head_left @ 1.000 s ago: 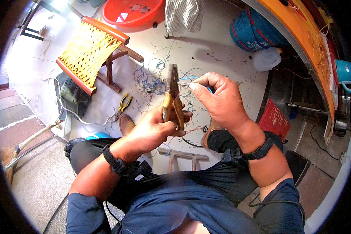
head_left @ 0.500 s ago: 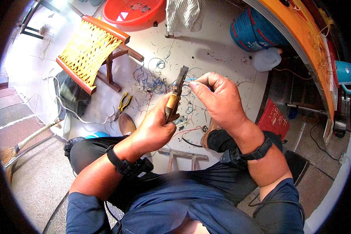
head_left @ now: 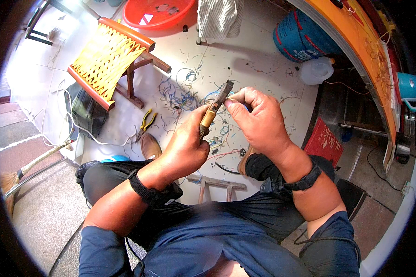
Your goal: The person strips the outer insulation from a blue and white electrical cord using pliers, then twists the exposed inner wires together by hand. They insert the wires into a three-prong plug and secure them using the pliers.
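My left hand (head_left: 188,138) is wrapped round a pair of pliers (head_left: 217,108) with worn yellowish grips, its dark metal jaws pointing up and to the right. Close beside the jaws, my right hand (head_left: 263,117) pinches a thin blue wire (head_left: 250,108) between thumb and forefinger. Most of that wire is hidden by the fingers. Below the hands, blue wire scraps (head_left: 182,99) lie tangled on the pale floor, with many short clippings around them. Another pair of pliers, yellow-handled (head_left: 147,121), rests on the floor next to my shoe.
A low stool with a yellow woven seat (head_left: 104,60) stands at the far left, beside a dark bag (head_left: 88,111). Behind are a red basin (head_left: 159,18) and a blue bucket (head_left: 300,37) with a white jug (head_left: 317,70). A broom (head_left: 41,164) lies at the left.
The pliers have shifted slightly right and tilted more that way, bringing the jaws up against my right fingertips. Less of the blue wire shows between the hands.
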Demonstrator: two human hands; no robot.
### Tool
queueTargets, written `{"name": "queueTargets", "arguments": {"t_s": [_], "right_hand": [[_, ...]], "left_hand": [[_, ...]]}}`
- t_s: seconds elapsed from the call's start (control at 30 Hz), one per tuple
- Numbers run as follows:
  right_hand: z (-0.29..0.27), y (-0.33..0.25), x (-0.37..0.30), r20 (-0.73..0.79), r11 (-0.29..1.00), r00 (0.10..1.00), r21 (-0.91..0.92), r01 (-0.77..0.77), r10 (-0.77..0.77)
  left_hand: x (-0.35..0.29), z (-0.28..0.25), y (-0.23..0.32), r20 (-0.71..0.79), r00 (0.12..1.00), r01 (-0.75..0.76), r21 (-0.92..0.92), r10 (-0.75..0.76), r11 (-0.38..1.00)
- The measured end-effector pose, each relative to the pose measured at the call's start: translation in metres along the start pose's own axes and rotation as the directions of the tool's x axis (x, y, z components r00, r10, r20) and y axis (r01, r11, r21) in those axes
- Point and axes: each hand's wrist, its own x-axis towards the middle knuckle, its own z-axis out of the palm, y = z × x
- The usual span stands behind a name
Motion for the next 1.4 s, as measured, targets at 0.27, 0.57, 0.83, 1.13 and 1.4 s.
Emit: {"name": "queueTargets", "arguments": {"t_s": [0.27, 0.57, 0.83, 1.13, 1.4], "right_hand": [[-0.004, -0.01, 0.003, 0.013, 0.927, 0.965, -0.274, 0.255, -0.262], [0.004, -0.009, 0.001, 0.015, 0.916, 0.967, -0.315, 0.248, -0.256], [-0.011, 0.001, -0.014, -0.019, 0.96, 0.994, -0.26, 0.101, -0.109], [-0.009, 0.0, -0.009, 0.296, 0.84, 0.927, 0.421, -0.341, 0.228], [-0.013, -0.001, -0.009, 0.221, 0.928, 0.957, 0.279, -0.247, 0.188]], "left_hand": [[0.003, -0.007, 0.007, -0.101, 0.993, -0.027, 0.322, 0.062, 0.946], [0.004, -0.008, 0.002, -0.19, 0.98, -0.011, 0.2, 0.05, 0.98], [0.026, -0.062, -0.016, -0.388, 0.86, 0.043, -0.594, -0.333, 0.803], [0.065, -0.192, -0.064, -0.485, 0.861, 0.369, 0.389, -0.153, 0.844], [0.068, -0.254, -0.094, -0.606, 0.792, 0.498, 0.711, 0.073, 0.496]]}}
